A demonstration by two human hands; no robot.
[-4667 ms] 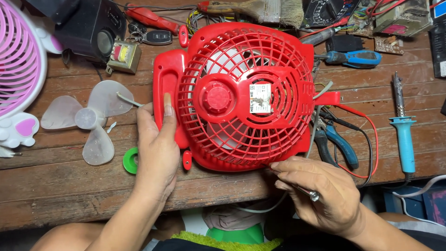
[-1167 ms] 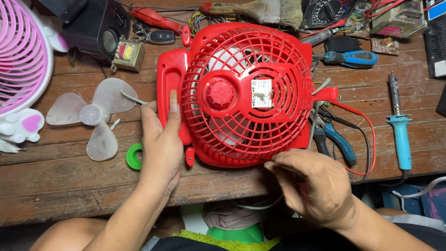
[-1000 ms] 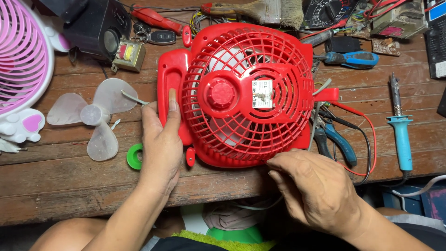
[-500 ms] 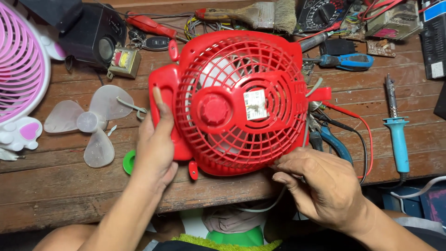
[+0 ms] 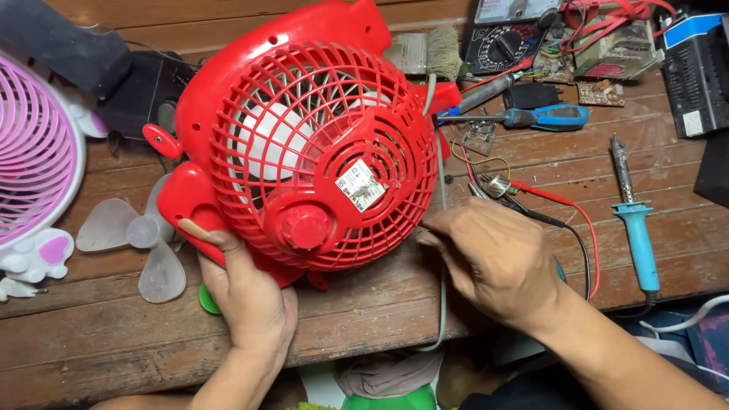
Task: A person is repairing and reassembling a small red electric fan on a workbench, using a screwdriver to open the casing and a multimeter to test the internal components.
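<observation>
A red fan (image 5: 311, 148) sits tilted up on the wooden bench (image 5: 99, 349), grille w/ a small sticker facing the camera, mid-left of the scene. The left hand (image 5: 247, 292) grips its lower-left edge at the base, thumb laid along the red plastic, fingers wrapped under. The right hand (image 5: 493, 254) rests just right of the fan, knuckles up, fingers curled narrow and pinched at the grille's rim beside a grey cord (image 5: 443, 250) that runs down off the near edge; can't tell whether it holds anything. Left of the fan: a clear fan blade (image 5: 129, 243) lying flat, and a pink fan (image 5: 34, 175) at the far-left edge. A green ring (image 5: 206, 301) peeks out by the left wrist. Right side: a blue soldering iron (image 5: 634, 228), red and black leads (image 5: 566, 220), a blue-handled screwdriver (image 5: 531, 118). Far side: a multimeter (image 5: 505, 34) and a brush (image 5: 433, 53).
</observation>
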